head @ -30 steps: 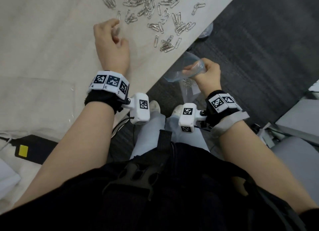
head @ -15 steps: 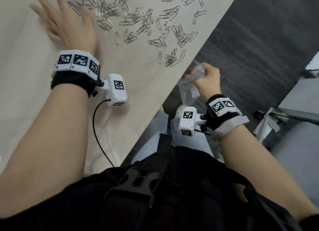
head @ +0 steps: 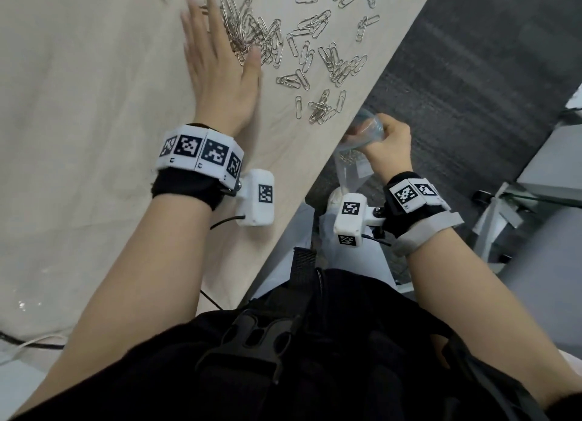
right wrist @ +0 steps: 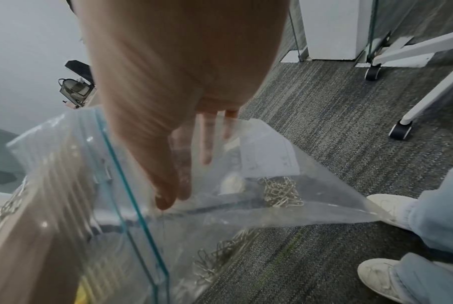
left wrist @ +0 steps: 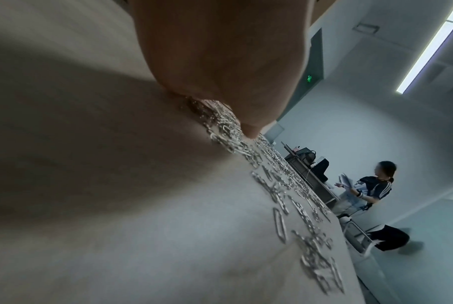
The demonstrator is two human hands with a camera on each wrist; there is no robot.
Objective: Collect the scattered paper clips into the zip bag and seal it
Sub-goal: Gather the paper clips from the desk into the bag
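Note:
Several silver paper clips [head: 302, 58] lie scattered on the light wooden table [head: 94, 105], thickest near its right edge. My left hand [head: 220, 58] lies flat on the table with straight fingers against the clip pile [left wrist: 280, 179]. My right hand [head: 385, 140] holds a clear zip bag [head: 352, 162] by its open mouth, just below the table's edge. In the right wrist view the thumb and fingers pinch one wall of the bag [right wrist: 246, 205], whose green zip strip [right wrist: 132, 197] stands apart. Several clips [right wrist: 280, 191] lie inside it.
Dark grey carpet [head: 472, 90] lies right of the table. My legs and white shoes [right wrist: 381, 275] are below the bag. Chair castors [right wrist: 399, 129] and a white desk frame stand nearby. Another person [left wrist: 373, 185] stands across the room. A black cable [head: 31, 345] runs on the table's near left.
My left hand has opened from a curled pose, gone out to the far left, then swept right with flat fingers into the clip pile. The right hand keeps holding the bag at the table edge.

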